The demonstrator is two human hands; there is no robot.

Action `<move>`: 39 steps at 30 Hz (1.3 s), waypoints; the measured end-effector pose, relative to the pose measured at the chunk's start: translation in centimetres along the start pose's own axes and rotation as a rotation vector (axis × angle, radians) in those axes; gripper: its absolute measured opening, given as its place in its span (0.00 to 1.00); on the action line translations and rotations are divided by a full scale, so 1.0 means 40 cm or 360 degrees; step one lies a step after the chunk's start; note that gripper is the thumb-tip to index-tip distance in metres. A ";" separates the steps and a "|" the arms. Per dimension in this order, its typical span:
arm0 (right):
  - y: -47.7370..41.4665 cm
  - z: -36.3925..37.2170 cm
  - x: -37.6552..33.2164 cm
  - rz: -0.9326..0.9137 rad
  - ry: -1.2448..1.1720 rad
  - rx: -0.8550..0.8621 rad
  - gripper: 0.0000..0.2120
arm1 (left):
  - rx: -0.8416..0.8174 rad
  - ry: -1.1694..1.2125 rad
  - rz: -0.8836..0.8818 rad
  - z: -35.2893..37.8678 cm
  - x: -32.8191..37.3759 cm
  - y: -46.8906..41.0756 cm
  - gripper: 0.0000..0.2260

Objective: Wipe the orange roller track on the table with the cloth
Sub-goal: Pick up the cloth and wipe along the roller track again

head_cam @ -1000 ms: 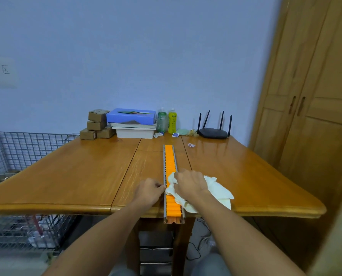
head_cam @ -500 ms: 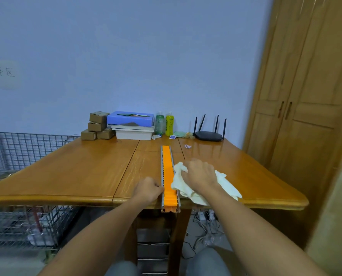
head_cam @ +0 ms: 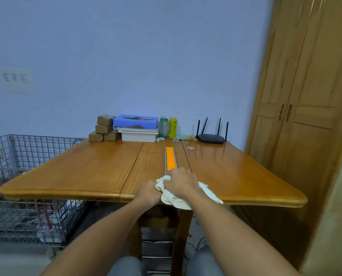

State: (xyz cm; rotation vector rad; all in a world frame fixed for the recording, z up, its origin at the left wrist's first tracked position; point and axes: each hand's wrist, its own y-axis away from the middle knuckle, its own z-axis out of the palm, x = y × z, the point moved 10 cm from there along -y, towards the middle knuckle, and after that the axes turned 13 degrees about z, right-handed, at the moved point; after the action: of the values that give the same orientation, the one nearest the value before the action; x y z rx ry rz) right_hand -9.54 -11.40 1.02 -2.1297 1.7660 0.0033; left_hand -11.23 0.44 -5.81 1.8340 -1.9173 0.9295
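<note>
The orange roller track (head_cam: 170, 157), set in a grey metal frame, runs down the middle of the wooden table (head_cam: 86, 168) toward me. Only its far half shows; the near half is hidden under my hands and the cloth. My right hand (head_cam: 181, 181) presses the crumpled white cloth (head_cam: 186, 198) onto the track near the table's front edge. My left hand (head_cam: 149, 193) is closed against the track's left side, touching the cloth. Whether its fingers grip the frame is hidden.
At the table's far edge stand small cardboard boxes (head_cam: 104, 128), a blue box on white trays (head_cam: 136, 126), two bottles (head_cam: 168, 126) and a black router (head_cam: 212, 136). A wire cage (head_cam: 26, 152) sits left. Wooden cabinet doors (head_cam: 305, 116) stand right.
My right hand has slid the cloth back toward me along the track, covering the near end that showed before. My left hand stays beside the track. The camera has tilted up.
</note>
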 end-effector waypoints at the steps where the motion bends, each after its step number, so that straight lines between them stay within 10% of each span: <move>1: 0.003 0.010 0.006 0.0012 -0.0006 -0.0012 0.14 | 0.0003 -0.0005 -0.0001 0.001 -0.004 0.002 0.17; 39: 0.019 -0.094 0.213 0.0210 0.0306 -0.0031 0.11 | 0.0088 -0.0073 -0.0039 -0.044 0.032 -0.017 0.15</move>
State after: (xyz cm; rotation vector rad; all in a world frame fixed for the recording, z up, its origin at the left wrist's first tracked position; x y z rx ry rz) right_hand -9.30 -20.64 2.30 -2.0824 2.0205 -0.1549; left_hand -11.08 0.66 -3.56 1.9215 -1.9092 0.9492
